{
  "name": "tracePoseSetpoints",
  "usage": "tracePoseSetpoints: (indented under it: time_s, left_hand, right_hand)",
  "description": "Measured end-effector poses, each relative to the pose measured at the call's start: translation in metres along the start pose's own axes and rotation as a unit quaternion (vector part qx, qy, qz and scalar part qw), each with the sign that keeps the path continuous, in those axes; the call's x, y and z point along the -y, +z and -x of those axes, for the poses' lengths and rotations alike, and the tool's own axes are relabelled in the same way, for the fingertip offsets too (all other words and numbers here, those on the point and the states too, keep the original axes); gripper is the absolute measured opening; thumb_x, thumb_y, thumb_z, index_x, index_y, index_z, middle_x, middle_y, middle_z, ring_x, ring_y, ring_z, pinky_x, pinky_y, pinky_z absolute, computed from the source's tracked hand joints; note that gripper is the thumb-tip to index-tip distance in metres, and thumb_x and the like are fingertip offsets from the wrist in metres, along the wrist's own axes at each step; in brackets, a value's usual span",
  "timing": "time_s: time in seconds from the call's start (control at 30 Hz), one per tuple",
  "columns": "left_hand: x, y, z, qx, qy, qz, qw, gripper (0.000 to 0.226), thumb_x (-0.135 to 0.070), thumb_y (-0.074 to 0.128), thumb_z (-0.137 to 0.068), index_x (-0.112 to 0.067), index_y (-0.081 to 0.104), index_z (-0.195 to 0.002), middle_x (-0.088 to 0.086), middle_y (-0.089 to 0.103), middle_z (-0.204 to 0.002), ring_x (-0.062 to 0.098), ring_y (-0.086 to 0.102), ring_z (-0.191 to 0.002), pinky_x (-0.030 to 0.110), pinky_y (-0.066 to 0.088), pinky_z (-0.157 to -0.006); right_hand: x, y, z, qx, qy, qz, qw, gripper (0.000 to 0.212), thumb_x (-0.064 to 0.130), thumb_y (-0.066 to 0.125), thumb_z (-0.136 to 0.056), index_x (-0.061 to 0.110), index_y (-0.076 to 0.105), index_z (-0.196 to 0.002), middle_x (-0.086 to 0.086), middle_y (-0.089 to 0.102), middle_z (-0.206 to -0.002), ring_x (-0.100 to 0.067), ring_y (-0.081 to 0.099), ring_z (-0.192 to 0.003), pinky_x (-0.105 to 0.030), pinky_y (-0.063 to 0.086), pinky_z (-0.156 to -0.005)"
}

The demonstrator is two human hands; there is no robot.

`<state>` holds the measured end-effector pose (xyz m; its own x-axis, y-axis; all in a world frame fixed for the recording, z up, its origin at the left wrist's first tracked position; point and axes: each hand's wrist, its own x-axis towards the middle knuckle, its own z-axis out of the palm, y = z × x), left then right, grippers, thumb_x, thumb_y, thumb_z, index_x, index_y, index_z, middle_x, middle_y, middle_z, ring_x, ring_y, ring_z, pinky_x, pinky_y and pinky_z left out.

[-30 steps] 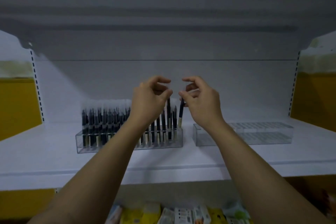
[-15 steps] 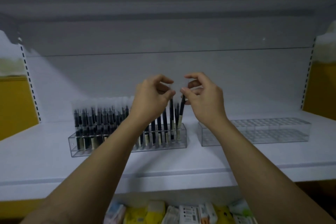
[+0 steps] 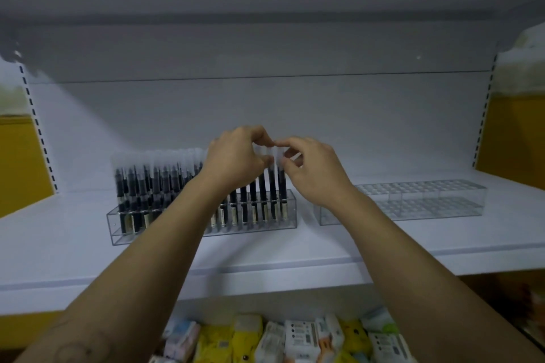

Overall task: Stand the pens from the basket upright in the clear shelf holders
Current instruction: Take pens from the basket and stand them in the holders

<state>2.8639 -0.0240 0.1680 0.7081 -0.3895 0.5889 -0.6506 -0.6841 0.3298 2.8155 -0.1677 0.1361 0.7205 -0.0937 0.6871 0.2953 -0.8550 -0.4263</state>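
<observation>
both hands at the pen tops

my left hand (image 3: 236, 156) and right hand (image 3: 312, 169) meet over the right end of the full clear holder (image 3: 203, 224) on the white shelf (image 3: 265, 253). right thumb and forefinger are pinched on the frosted cap of the end pen (image 3: 281, 183), which stands upright in its slot. left fingers are curled among the neighbouring caps; i cannot tell if they grip one. dark pens (image 3: 147, 188) fill the rows. the empty holder (image 3: 413, 200) sits well to the right. packets (image 3: 295, 336) lie below the shelf.
</observation>
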Motion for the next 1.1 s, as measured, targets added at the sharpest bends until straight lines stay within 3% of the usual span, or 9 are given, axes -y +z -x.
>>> tracePoseSetpoints:
  time_s: [0.17,0.33,0.47,0.63,0.8,0.93,1.1]
  left_hand:
    - [0.000,-0.002,0.012,-0.008,0.039,-0.045,0.998,0.038,-0.036,0.066,-0.087,-0.032,0.057,-0.124,-0.004,0.056,-0.133,0.020,0.050,-0.123,0.051,0.035,-0.109]
    - [-0.004,0.001,0.048,-0.033,0.085,-0.095,0.991,0.052,-0.035,0.062,-0.089,-0.032,0.045,-0.139,-0.003,0.042,-0.147,0.019,0.037,-0.136,0.050,0.012,-0.119]
    - [-0.007,0.011,0.082,-0.059,0.114,-0.098,0.987,0.055,-0.033,0.061,-0.090,-0.030,0.042,-0.142,0.000,0.036,-0.151,0.019,0.024,-0.144,0.045,0.002,-0.120]
    - [-0.014,0.032,0.126,-0.074,0.133,-0.070,0.986,0.052,-0.034,0.062,-0.089,-0.024,0.048,-0.138,0.000,0.048,-0.142,0.021,0.038,-0.135,0.040,0.015,-0.117]
    - [-0.019,0.058,0.175,-0.087,0.120,-0.058,0.987,0.044,-0.037,0.064,-0.087,-0.019,0.057,-0.127,0.002,0.060,-0.124,0.025,0.053,-0.114,0.039,0.038,-0.093]
    - [-0.020,0.081,0.211,-0.101,0.135,-0.053,0.984,0.036,-0.037,0.064,-0.086,-0.019,0.061,-0.117,0.002,0.063,-0.110,0.026,0.056,-0.103,0.038,0.039,-0.082]
    - [-0.021,0.119,0.263,-0.006,0.105,-0.031,0.994,0.037,-0.041,0.057,-0.088,-0.023,0.059,-0.120,0.000,0.062,-0.112,0.026,0.054,-0.108,0.038,0.036,-0.086]
  right_hand:
    - [0.004,-0.009,0.011,0.009,0.006,0.025,1.000,0.049,0.024,0.060,-0.093,0.032,0.045,-0.139,0.005,0.057,-0.119,-0.010,0.058,-0.096,-0.028,0.050,-0.087]
    - [0.006,-0.022,0.037,0.000,0.022,0.047,0.999,0.054,0.026,0.063,-0.090,0.029,0.041,-0.139,0.004,0.045,-0.132,-0.013,0.054,-0.110,-0.037,0.049,-0.095]
    - [0.003,-0.031,0.073,0.015,0.020,0.090,0.996,0.056,0.029,0.062,-0.091,0.030,0.038,-0.141,0.006,0.038,-0.138,-0.013,0.050,-0.116,-0.027,0.042,-0.096]
    - [-0.004,-0.033,0.122,0.019,0.029,0.113,0.993,0.057,0.032,0.062,-0.091,0.030,0.039,-0.142,0.007,0.038,-0.138,-0.013,0.042,-0.125,-0.025,0.036,-0.099]
    - [-0.006,-0.029,0.173,0.032,0.048,0.135,0.989,0.059,0.033,0.064,-0.090,0.026,0.040,-0.143,0.004,0.042,-0.137,-0.016,0.042,-0.124,-0.031,0.038,-0.103]
    - [-0.012,-0.023,0.212,0.006,0.039,0.133,0.990,0.055,0.028,0.068,-0.086,0.019,0.049,-0.137,-0.002,0.047,-0.126,-0.020,0.048,-0.118,-0.037,0.042,-0.100]
    - [-0.032,0.003,0.277,0.037,0.097,0.128,0.986,0.047,0.031,0.067,-0.087,0.019,0.053,-0.130,-0.003,0.049,-0.125,-0.022,0.048,-0.118,-0.038,0.043,-0.098]
